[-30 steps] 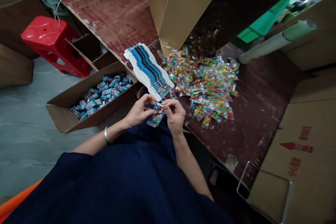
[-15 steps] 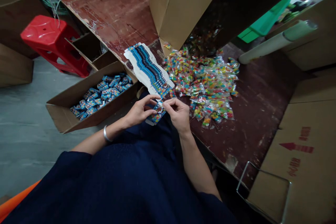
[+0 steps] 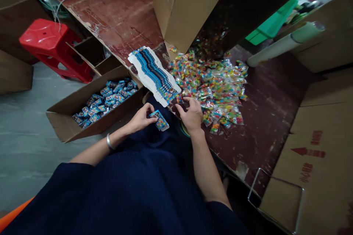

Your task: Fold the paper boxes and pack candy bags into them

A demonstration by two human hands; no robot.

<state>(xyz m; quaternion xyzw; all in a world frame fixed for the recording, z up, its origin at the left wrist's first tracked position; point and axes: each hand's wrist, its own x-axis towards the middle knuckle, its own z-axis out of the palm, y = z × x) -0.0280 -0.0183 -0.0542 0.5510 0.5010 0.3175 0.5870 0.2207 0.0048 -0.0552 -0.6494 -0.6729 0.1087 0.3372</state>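
A small blue printed candy box (image 3: 161,120) is pinched between the thumb and fingers of my left hand (image 3: 142,118), above my lap. A white flap shows at its lower end. My right hand (image 3: 192,114) is at the near edge of a pile of clear bags of colourful candy (image 3: 217,88), thumb and index finger apart, with nothing visible between them. Just beyond both hands, a fanned row of flat blue-and-white box blanks (image 3: 154,75) lies on the table. On the left, an open carton (image 3: 79,97) contains many small blue boxes (image 3: 106,99).
The dark red table (image 3: 264,117) has a worn edge. A tall cardboard carton (image 3: 190,3) stands on it behind the candy. A red stool (image 3: 45,38) is at the left, a pale roll (image 3: 284,46) at the back right. A marked carton (image 3: 311,154) and a metal wire frame (image 3: 275,180) are at the right.
My hands have parted. The left moved slightly left and down, keeping the box; the right let go of the box and moved to the candy bags.
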